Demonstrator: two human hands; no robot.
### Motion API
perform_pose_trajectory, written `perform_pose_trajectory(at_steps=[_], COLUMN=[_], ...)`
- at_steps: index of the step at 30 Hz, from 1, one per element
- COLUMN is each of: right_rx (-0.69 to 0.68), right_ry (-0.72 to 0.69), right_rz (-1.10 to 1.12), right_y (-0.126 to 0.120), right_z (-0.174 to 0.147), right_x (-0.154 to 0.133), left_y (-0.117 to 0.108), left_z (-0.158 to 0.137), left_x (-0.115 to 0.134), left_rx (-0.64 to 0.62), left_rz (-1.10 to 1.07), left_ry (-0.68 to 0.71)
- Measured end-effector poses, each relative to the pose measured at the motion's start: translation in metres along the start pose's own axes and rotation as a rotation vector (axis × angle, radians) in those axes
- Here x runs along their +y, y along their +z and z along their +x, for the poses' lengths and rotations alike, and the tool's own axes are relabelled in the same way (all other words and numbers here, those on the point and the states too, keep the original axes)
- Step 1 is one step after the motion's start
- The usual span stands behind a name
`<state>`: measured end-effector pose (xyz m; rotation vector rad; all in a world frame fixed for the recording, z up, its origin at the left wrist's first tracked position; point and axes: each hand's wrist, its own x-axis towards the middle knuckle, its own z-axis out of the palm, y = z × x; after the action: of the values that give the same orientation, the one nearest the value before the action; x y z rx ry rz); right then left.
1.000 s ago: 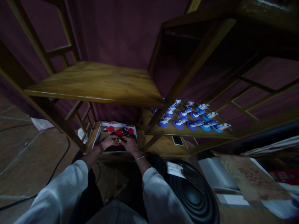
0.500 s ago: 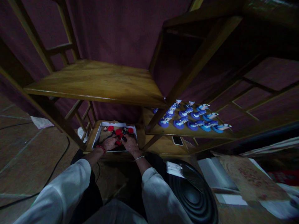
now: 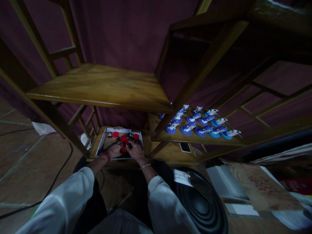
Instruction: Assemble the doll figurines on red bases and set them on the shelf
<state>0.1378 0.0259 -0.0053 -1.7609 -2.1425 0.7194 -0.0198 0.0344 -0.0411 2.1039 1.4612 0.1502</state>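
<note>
Both hands, left hand (image 3: pixel 114 150) and right hand (image 3: pixel 135 150), rest among round red-based figurines (image 3: pixel 123 138) in a shallow white rectangular cardboard box (image 3: pixel 102 141); whether their fingers pinch anything cannot be told.

Dim, purplish light throughout. The upper shelf (image 3: pixel 102 86) catches a soft sheen from above. Around it, frame edges bend and darken.

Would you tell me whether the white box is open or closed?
Open: the white box has no lid on, and red-based figures show inside.
</note>
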Motion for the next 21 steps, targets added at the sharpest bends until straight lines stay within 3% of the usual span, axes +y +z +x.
perform_pose_trajectory(at_steps=[7,21], right_rx=[-0.018,0.034], right_ry=[0.029,0.060], right_rz=[0.003,0.060], right_y=[0.000,0.002], right_z=[0.001,0.002], right_x=[0.001,0.006], left_y=[-0.004,-0.015], left_z=[-0.003,-0.001], left_x=[0.003,-0.002], left_rx=[0.066,0.032], left_rz=[-0.125,-0.801], left_ry=[-0.062,-0.231])
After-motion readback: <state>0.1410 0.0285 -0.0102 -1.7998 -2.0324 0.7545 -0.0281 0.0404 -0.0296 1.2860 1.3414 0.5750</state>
